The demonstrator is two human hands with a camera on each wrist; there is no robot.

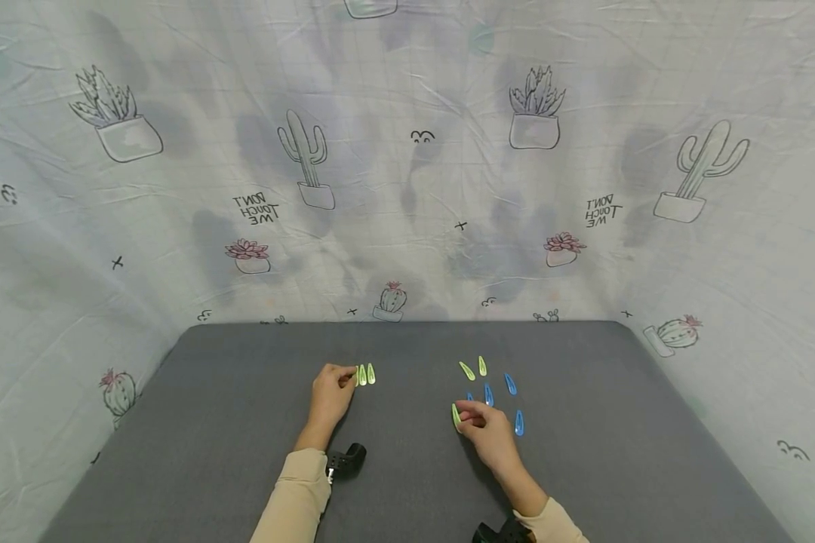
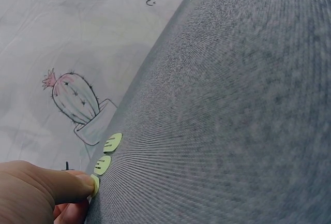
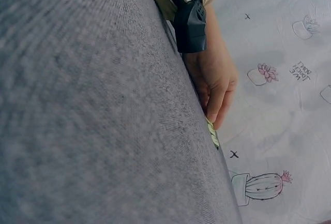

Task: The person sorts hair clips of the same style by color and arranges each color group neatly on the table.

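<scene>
My left hand [image 1: 333, 392] pinches the leftmost of three yellow-green snap hair clips standing side by side in a row; its end [image 2: 95, 185] shows at the thumb in the left wrist view. The other two row clips, the middle one [image 1: 363, 375] and the right one [image 1: 371, 373], lie flat beside the fingertips. My right hand [image 1: 490, 434] holds another yellow-green hair clip [image 1: 456, 416] between thumb and fingers, over the table's middle right. Several blue hair clips [image 1: 511, 384] lie around and beyond this hand, one partly hidden behind its fingers.
Two more yellow-green clips [image 1: 467, 370] lie behind the blue ones. Everything is on a dark grey cloth-covered table [image 1: 244, 430]. A pale curtain [image 1: 407, 173] printed with cactus drawings stands around its back and sides. A black wrist camera [image 1: 346, 461] sits by the left sleeve.
</scene>
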